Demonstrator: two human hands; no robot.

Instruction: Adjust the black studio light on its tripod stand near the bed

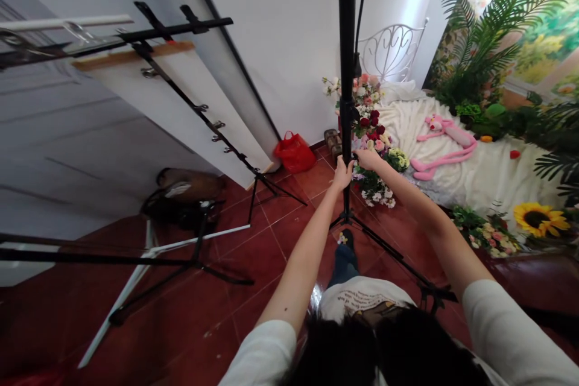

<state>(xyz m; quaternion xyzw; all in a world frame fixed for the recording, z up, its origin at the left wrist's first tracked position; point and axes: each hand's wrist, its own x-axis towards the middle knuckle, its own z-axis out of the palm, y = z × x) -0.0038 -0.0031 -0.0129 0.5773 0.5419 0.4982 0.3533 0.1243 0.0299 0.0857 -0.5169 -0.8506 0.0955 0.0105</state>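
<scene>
A black light stand (347, 78) rises upright in front of me, its tripod legs spread on the floor. My left hand (342, 174) is wrapped round the pole from the left, thumb along it. On the other side, my right hand (367, 160) is closed at the pole's edge, at about the same height. Its fingertips pinch a small dark part there, seemingly a knob, mostly hidden by the fingers. A black cable (360, 12) hangs along the upper pole. Just behind my hands stand flower bunches (373, 123) in red, pink and white.
To the left, a black stand frame (181, 87) with clips holds a white board (212, 108). A red plastic bag (295, 152) sits by the wall. More stand legs (190, 262) spread across the tiles. A pink plush toy (452, 139) lies on white cloth at right, near a sunflower (538, 219).
</scene>
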